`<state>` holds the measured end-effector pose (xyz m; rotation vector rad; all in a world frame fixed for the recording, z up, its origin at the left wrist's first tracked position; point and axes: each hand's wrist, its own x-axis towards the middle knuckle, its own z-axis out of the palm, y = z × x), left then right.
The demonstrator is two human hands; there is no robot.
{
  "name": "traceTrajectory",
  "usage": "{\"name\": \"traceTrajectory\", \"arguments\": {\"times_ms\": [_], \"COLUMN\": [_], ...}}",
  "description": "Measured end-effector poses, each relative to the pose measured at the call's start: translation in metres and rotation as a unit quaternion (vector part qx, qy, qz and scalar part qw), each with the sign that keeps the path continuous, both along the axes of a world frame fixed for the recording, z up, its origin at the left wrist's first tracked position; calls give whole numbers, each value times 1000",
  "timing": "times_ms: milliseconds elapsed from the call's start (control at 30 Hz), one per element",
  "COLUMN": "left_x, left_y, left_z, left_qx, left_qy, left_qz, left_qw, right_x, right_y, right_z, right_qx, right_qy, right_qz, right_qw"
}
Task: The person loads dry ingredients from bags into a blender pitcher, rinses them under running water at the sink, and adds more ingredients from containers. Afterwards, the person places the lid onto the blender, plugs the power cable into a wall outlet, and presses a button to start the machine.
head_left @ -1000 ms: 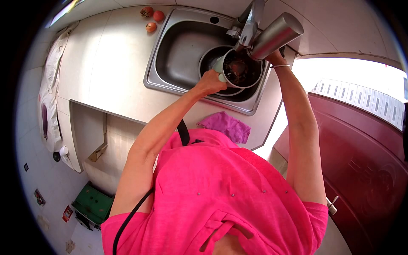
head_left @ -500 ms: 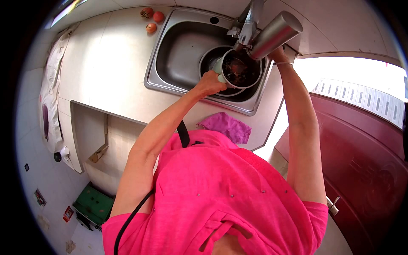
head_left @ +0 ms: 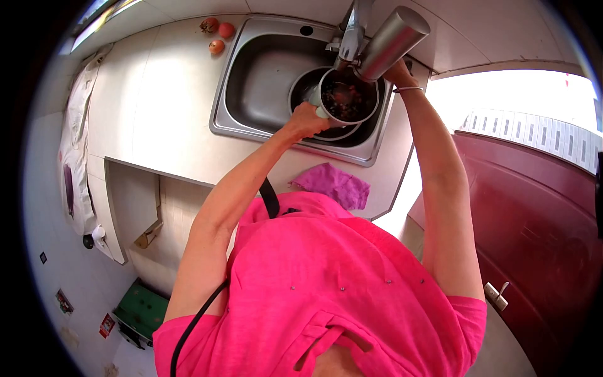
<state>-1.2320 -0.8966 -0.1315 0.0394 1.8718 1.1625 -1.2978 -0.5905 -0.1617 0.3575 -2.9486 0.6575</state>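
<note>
My left hand (head_left: 308,120) is closed round the handle of a light-coloured pot (head_left: 322,94), holding it over the right part of the sink. Dark liquid with reddish and small pale bits (head_left: 344,97) shows inside. Below the pot sits a metal basin (head_left: 301,88), partly covered by it. The tap (head_left: 353,34) reaches over the pot's rim, with a silver cylinder (head_left: 394,44) attached beside it. My right hand (head_left: 398,75), with a bracelet at the wrist, is behind the cylinder; its fingers are hidden, so I cannot tell what they touch.
The steel sink (head_left: 251,81) is set into a pale counter (head_left: 169,107). Several round reddish-orange vegetables or fruits (head_left: 217,47) lie at its far left. A purple cloth (head_left: 333,184) lies on the front edge. A dark red panel (head_left: 527,213) stands at the right.
The whole view has shifted slightly, so the sink, pot and tap appear a little further left and higher. My left hand still grips the pot, and my right hand stays behind the cylinder.
</note>
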Motion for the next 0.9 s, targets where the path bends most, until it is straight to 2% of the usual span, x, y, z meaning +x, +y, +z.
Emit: {"name": "traceTrajectory", "arguments": {"times_ms": [33, 133, 267, 433, 900], "left_x": [0, -1, -1, -2, -2], "left_y": [0, -1, -3, -5, -5], "left_z": [-1, 3, 8, 2, 2], "left_qx": [1, 4, -2, -8, -8], "left_qy": [0, 3, 11, 9, 5], "left_qz": [-1, 2, 4, 0, -1], "left_qw": [1000, 1000, 1000, 1000, 1000], "right_x": [-1, 2, 4, 4, 6], "right_y": [0, 0, -7, -7, -13], "right_z": [-1, -21, -26, -21, -15], "right_qx": [-16, 60, -29, -30, -107], "right_qy": [5, 22, -25, -66, -25], "right_qz": [12, 54, 41, 37, 42], "right_qw": [1000, 996, 998, 997, 993]}}
